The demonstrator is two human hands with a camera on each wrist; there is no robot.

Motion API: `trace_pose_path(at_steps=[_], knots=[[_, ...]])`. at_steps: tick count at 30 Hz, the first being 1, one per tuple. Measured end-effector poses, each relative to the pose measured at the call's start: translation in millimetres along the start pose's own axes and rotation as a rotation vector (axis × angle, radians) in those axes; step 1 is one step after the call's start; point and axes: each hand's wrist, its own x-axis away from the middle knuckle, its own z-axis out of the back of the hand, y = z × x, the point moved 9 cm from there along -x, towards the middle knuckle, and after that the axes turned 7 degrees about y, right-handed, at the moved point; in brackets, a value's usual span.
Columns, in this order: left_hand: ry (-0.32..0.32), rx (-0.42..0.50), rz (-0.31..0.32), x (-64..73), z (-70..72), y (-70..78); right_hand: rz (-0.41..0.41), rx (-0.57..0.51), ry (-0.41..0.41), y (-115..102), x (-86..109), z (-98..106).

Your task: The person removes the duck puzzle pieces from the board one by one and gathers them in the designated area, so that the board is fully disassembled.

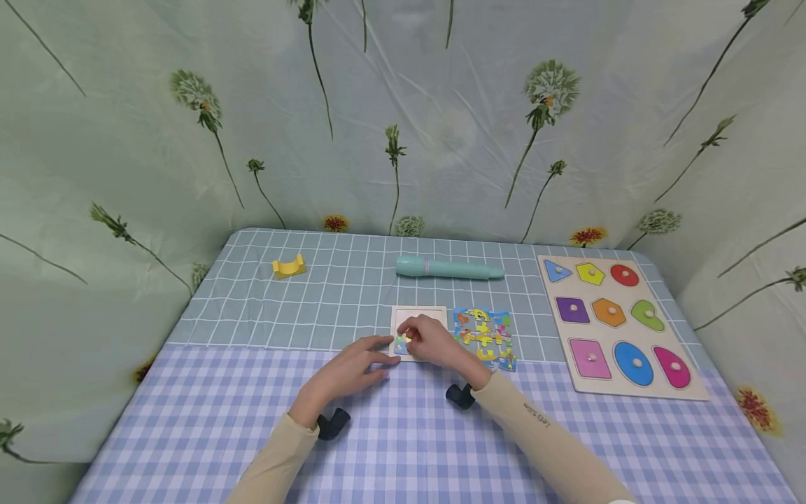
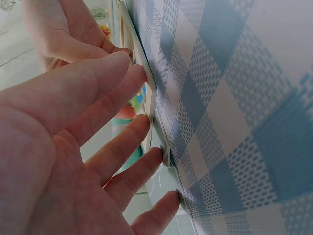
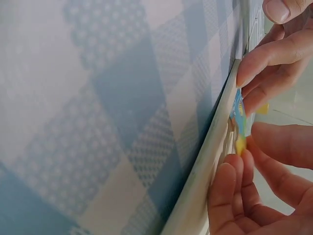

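A small square wooden puzzle tray (image 1: 394, 320) lies in front of me, with a blue jigsaw piece (image 1: 399, 346) in its near left corner. My left hand (image 1: 355, 367) has its fingers spread, with fingertips at the tray's left and near edges. Over the tray, my right hand (image 1: 434, 341) pinches a puzzle piece with yellow on it (image 3: 240, 144), seen in the right wrist view; fingers partly hide it. The left wrist view shows the left fingertips along the tray's edge. Beside the tray on the right sit several colourful jigsaw pieces (image 1: 483, 336), laid close together.
A large wooden shape board (image 1: 562, 350) with knobbed pieces lies at the right. A teal tube-shaped object (image 1: 450, 268) lies behind the tray. Back left is a yellow curved block (image 1: 289, 267). Grid-patterned and checked cloths (image 1: 397, 448) cover the table; a flowered curtain hangs behind.
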Motion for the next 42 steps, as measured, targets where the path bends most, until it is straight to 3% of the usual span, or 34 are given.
trace_pose_path(at_steps=[11, 16, 24, 33, 42], knots=[[-0.003, 0.004, 0.001, -0.5, -0.6, -0.2, -0.014, -0.060, 0.053, 10.5, -0.4, 11.0], [-0.010, 0.007, 0.016, -0.6, -1.6, -0.8, -0.071, -0.133, 0.079, 27.6, 12.3, 33.9], [-0.007, 0.029, 0.041, 1.1, -0.8, -3.1, -0.162, -0.124, 0.105, 60.1, 38.3, 68.8], [0.003, 0.031, 0.037, 1.6, 0.4, -3.5, -0.212, -0.089, 0.068, 73.1, 49.5, 71.8], [0.007, 0.035, 0.037, 1.5, -0.5, -4.1, -0.081, 0.057, 0.067, 59.5, 50.1, 65.7]])
